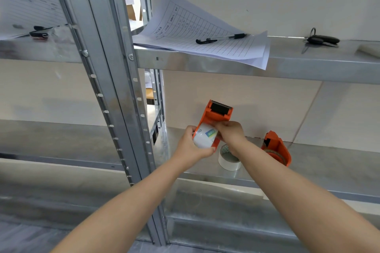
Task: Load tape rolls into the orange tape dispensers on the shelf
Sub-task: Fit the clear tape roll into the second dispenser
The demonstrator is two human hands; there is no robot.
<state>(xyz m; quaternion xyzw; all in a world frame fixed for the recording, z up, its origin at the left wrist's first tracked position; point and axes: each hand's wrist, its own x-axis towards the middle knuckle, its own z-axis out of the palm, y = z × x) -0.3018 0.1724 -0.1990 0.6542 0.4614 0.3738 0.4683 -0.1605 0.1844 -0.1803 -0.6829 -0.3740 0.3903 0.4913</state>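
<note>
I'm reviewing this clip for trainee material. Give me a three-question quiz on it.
1. True or false: both hands hold one dispenser.
2. Where is the spare tape roll? A) top shelf B) lower shelf, under the right hand C) floor
3. What lies on the papers?

Key: 1 true, the left hand grips it too. 2 B, beside the second dispenser. 3 a pen.

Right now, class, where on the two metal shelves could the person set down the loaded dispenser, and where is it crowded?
Free: the lower metal shelf right of the second orange tape dispenser, and the upper shelf between the gridded paper sheets and the black key bunch. Crowded: around the white tape roll, under both hands.
</note>
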